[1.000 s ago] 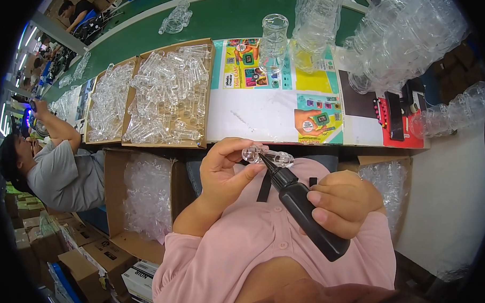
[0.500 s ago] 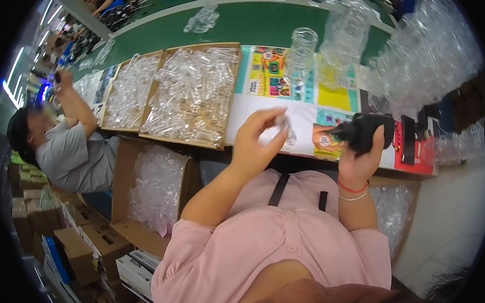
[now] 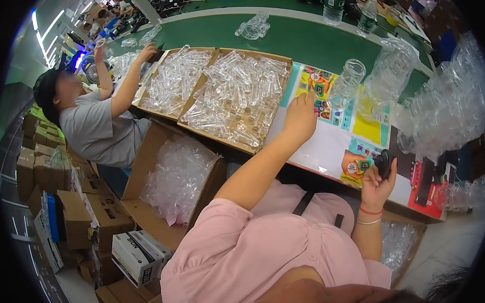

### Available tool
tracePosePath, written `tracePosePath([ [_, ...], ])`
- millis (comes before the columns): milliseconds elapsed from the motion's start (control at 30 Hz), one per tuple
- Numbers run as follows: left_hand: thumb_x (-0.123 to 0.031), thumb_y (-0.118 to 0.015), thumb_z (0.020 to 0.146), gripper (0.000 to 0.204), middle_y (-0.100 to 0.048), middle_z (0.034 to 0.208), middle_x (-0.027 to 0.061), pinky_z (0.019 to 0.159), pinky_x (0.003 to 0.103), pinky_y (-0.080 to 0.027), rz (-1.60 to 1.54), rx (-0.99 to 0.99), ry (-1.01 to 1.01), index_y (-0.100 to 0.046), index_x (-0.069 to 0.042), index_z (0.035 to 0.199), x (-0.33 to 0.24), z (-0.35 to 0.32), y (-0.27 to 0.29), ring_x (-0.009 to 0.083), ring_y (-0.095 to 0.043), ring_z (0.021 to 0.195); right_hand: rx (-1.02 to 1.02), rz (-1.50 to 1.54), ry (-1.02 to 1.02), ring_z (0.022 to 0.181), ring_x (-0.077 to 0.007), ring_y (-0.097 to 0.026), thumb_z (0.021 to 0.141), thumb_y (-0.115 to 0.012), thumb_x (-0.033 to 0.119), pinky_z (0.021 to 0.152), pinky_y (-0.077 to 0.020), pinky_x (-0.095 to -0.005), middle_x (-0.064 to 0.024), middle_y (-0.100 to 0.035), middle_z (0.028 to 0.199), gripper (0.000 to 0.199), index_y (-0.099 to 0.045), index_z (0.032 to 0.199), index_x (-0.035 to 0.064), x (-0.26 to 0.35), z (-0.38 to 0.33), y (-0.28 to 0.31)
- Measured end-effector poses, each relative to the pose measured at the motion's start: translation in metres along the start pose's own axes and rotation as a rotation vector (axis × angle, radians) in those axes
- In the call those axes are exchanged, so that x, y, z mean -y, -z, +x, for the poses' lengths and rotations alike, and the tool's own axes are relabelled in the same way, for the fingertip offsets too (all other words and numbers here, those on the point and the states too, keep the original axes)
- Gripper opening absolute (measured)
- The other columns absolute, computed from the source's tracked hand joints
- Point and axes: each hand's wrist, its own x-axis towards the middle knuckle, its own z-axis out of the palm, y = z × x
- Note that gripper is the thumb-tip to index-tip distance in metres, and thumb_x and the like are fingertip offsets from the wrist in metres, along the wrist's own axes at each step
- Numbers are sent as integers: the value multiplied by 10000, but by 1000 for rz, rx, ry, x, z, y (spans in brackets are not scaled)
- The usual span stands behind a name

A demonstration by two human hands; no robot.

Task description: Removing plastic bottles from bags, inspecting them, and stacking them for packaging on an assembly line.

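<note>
I see two shallow cardboard trays of clear plastic tubes side by side on the green desk, left of a bright multicoloured printed sheet at its near edge. My left hand reaches over that sheet toward a clear ribbed jar; whether its fingers pinch anything I cannot tell. My right hand clenches a black tool at the near edge. Two bottles stand at the far edge. Brown cartons crowd the floor beside a co-worker.
</note>
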Motion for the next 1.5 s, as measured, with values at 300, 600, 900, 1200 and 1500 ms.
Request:
tracePosePath([
  [300,24,-521,728,338,-578,1028,147,847,408,-437,503,-86,-72,-621,-83,1032,131,36,100,326,-511,1007,33,60,-39,463,-77,-367,912,-506,209,357,-299,-152,-113,-557,798,240,-521,930,-30,2,-2,2],
  [600,-36,-563,788,239,-595,1044,96,918,412,-394,258,49,-322,-567,-55,1026,140,61,114,327,-524,1024,-63,79,-30,452,-80,-359,909,-514,233,358,-279,-157,-94,-553,713,255,-543,939,-18,2,-6,-3],
  [900,-41,-595,764,348,-559,1135,138,938,406,-385,437,58,-309,-557,-57,1109,201,48,113,333,-505,1052,-54,85,-27,439,-79,-354,911,-510,239,350,-278,-158,-103,-553,726,284,-547,924,-43,12,-14,5],
  [1200,-66,-639,753,243,-587,953,111,794,384,-436,270,-8,-179,-616,-71,995,160,42,127,289,-545,892,-66,115,-34,437,-80,-368,906,-518,242,350,-292,-162,-106,-555,731,292,-546,928,-48,16,-19,5],
  [1500,43,-652,749,238,-582,940,77,520,183,-452,-889,197,159,-625,14,983,-21,-62,122,64,-542,670,78,-133,29,500,-75,-481,917,-502,285,418,-367,-166,-63,-594,852,269,-543,1009,35,6,-30,-37],
])
